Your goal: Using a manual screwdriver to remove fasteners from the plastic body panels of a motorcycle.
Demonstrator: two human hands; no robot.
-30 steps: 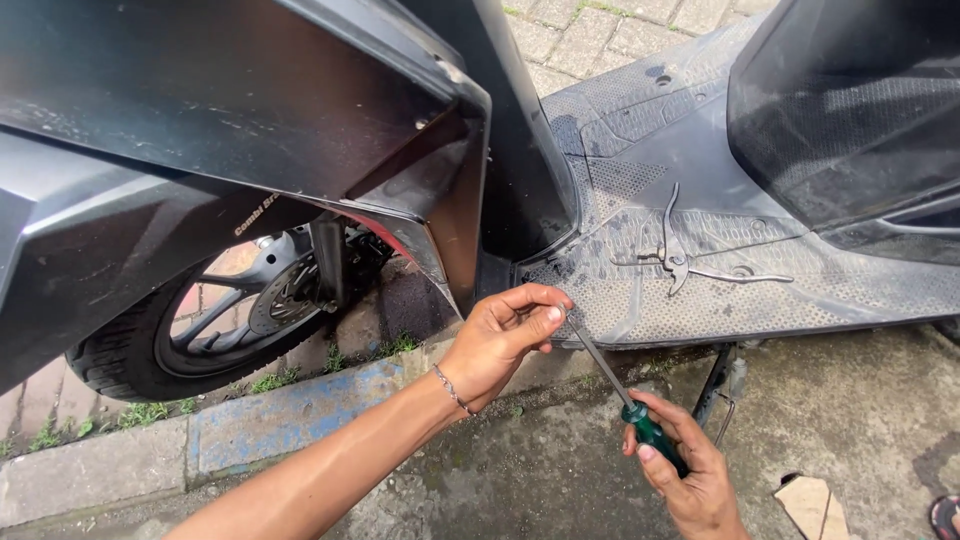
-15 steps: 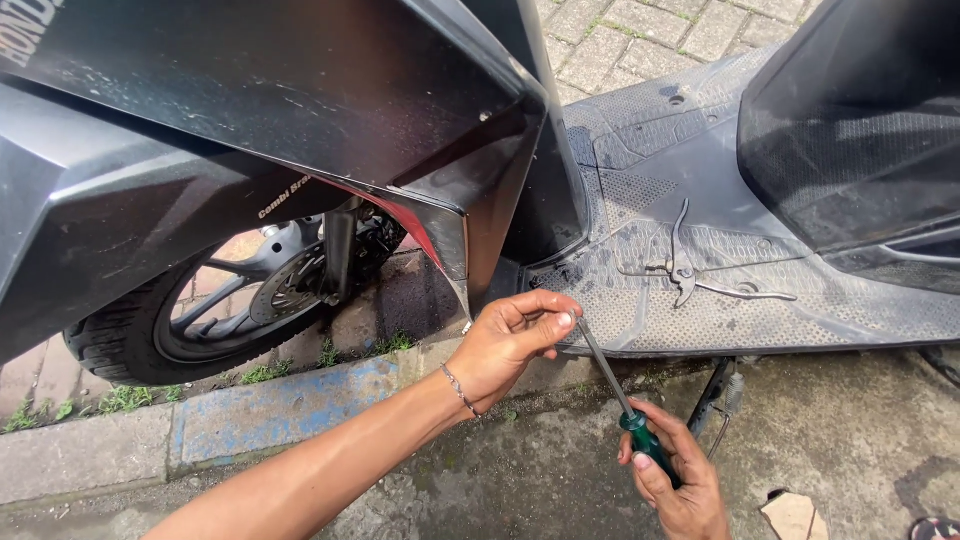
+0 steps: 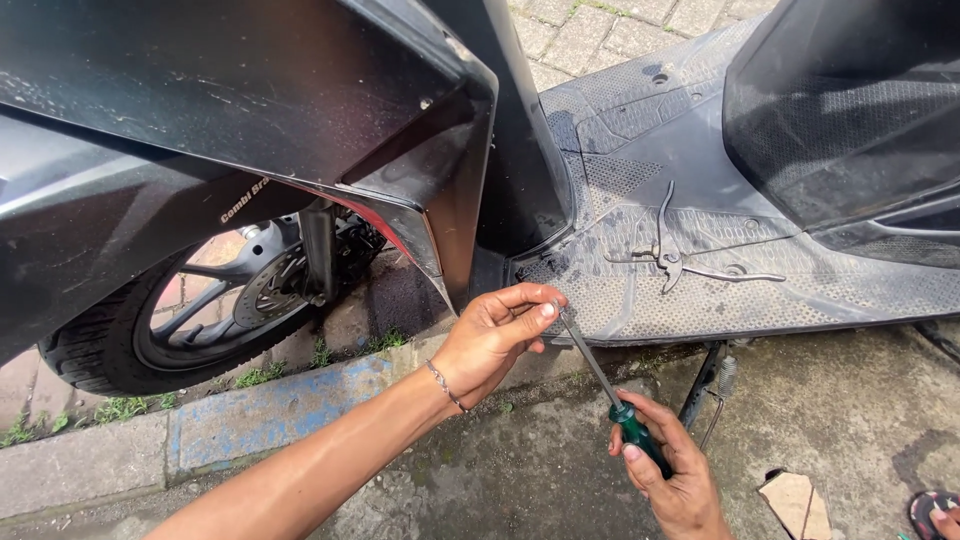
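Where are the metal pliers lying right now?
In the head view, the metal pliers lie open on the scooter's grey textured footboard, right of centre, up and to the right of the left hand steadying the green-handled screwdriver.

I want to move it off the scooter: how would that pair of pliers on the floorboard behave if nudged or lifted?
The pliers look all metal, so probably stiff and heavy for their size. Their handles lie splayed, so the joint would likely swing loose when lifted. Lying flat on the textured scooter floorboard, they should slide little and not roll.
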